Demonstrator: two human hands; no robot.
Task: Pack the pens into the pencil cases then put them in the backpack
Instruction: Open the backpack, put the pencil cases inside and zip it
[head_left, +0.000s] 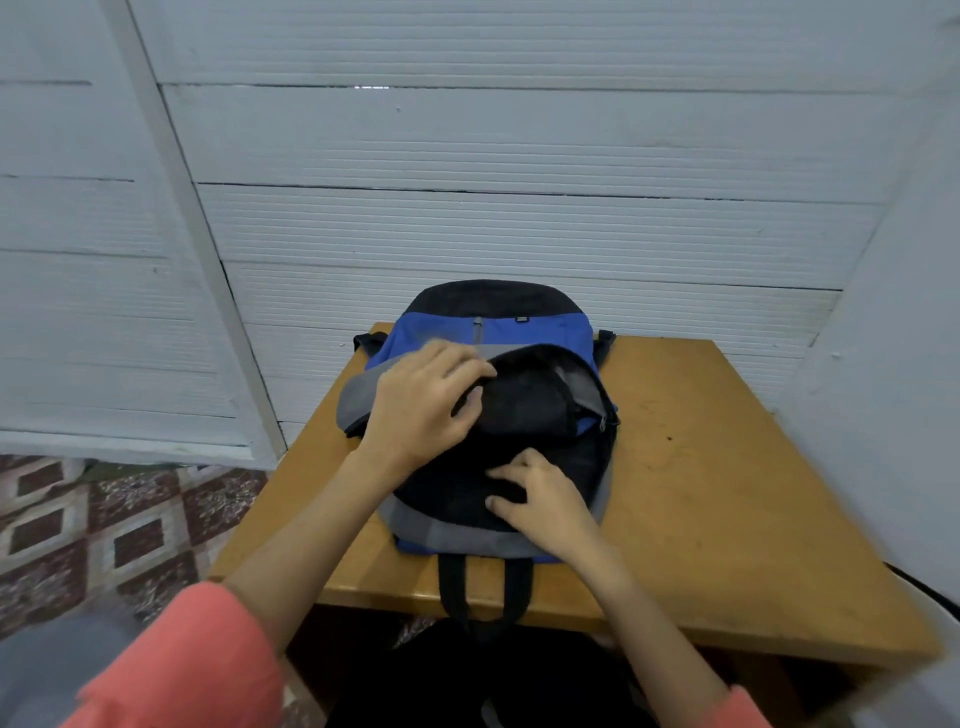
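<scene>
Gripping the backpack (540, 338), left hand (421, 405) and right hand (545, 499); small label (522, 318) illegible.

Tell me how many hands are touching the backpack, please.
2. The left hand grips the edge of the open flap on the backpack; the right hand curls its fingers into the black fabric nearer the person. No other hand is in view.
</scene>
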